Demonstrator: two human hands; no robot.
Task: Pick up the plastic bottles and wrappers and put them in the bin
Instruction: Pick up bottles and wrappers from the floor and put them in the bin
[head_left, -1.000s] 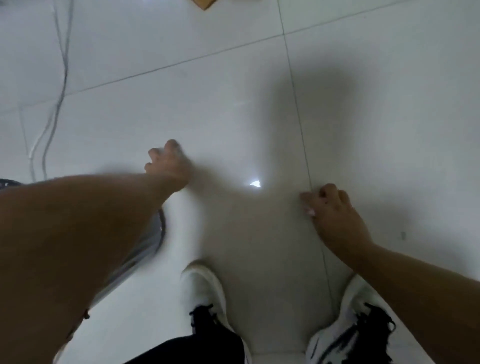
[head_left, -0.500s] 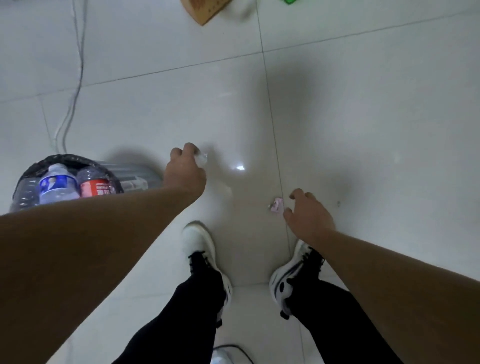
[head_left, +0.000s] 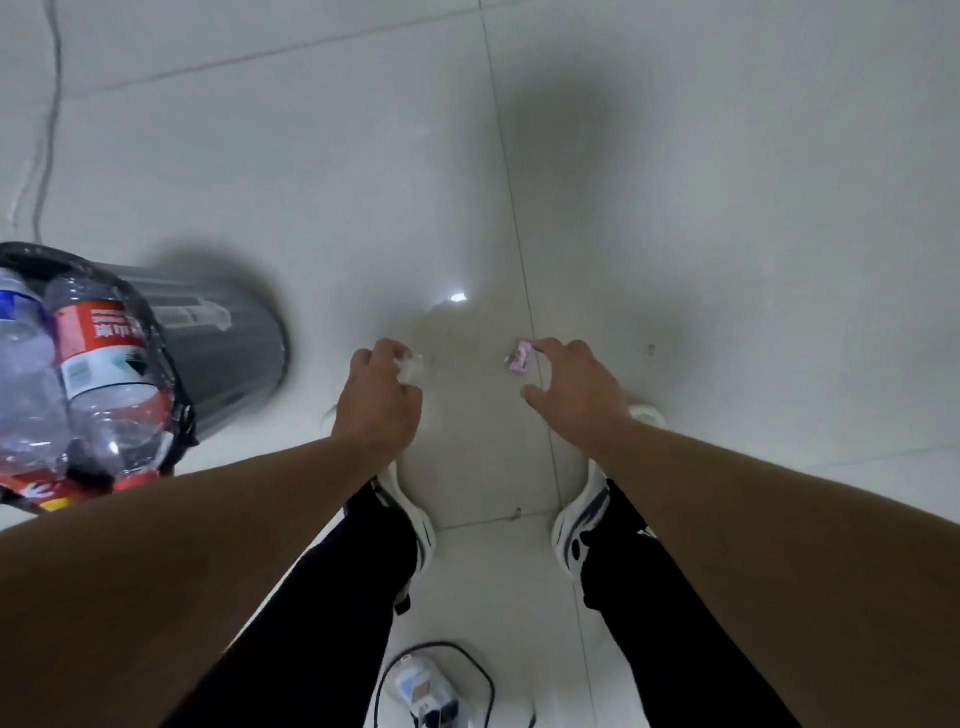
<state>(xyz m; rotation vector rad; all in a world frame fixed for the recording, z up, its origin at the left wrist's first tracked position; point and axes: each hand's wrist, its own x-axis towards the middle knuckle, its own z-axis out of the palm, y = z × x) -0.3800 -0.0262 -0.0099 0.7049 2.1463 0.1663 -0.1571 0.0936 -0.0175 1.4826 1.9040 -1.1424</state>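
My left hand (head_left: 379, 400) is closed around a small clear wrapper (head_left: 414, 367) that sticks out past the knuckles. My right hand (head_left: 577, 393) holds a small pink wrapper (head_left: 521, 358) at its fingertips, with the thumb spread a little. Both hands hang above the white tiled floor, in front of my shoes. The dark grey bin (head_left: 228, 353) with a black liner stands to the left of my left hand. It holds plastic bottles, among them a red-labelled bottle (head_left: 104, 358) and a blue-labelled bottle (head_left: 18, 332).
A thin cable (head_left: 49, 130) runs down the floor at the upper left. A small device with a black cord (head_left: 423, 691) lies on the floor between my legs. My white shoes (head_left: 415, 519) stand on the tiles.
I have risen from the floor with both hands. The hands came closer together, each carrying its wrapper. The bin has come into view and now looms larger at the left.
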